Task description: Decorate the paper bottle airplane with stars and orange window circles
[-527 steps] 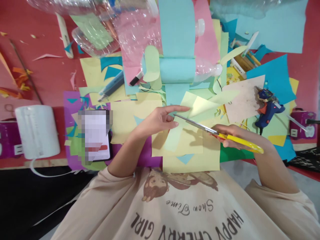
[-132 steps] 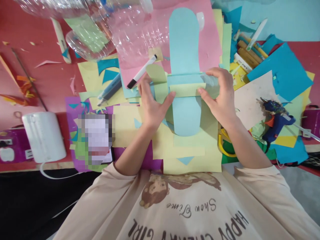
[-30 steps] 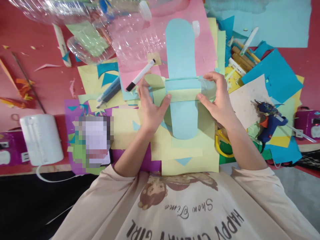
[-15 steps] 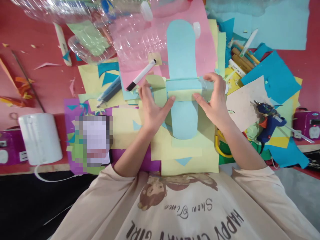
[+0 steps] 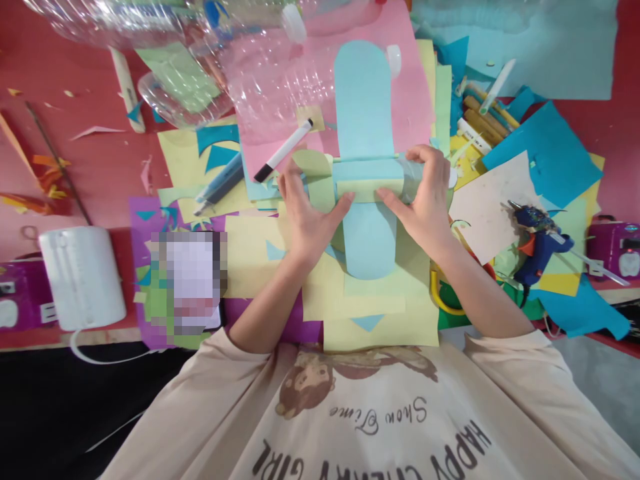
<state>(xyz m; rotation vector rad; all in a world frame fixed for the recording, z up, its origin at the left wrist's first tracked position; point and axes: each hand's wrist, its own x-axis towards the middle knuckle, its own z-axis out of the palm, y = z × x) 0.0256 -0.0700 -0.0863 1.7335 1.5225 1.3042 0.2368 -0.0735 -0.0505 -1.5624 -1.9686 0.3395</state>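
A plastic bottle [image 5: 413,175] wrapped in paper lies crosswise in front of me, its white cap [image 5: 453,177] sticking out on the right. Round its left part is pale green paper [image 5: 320,193]; light blue paper covers its middle. My left hand [image 5: 309,217] is closed around the left end, and my right hand [image 5: 427,207] around the right end. Both thumbs press on a pale yellow paper strip [image 5: 369,191] across the middle. A long light blue paper piece with rounded ends [image 5: 364,100] reaches out beyond the bottle on the far and near sides.
Clear plastic bottles [image 5: 280,87] lie on pink paper at the back. A black-and-white marker [image 5: 283,150] lies left of the bottle. On the right are a blue glue gun [image 5: 535,247], pens and paper scraps. A pixelated phone [image 5: 193,280] and a white box [image 5: 83,277] are at left.
Both thumbs have slid slightly inward along the yellow strip, the right one more. The bottle and paper pieces have barely moved.
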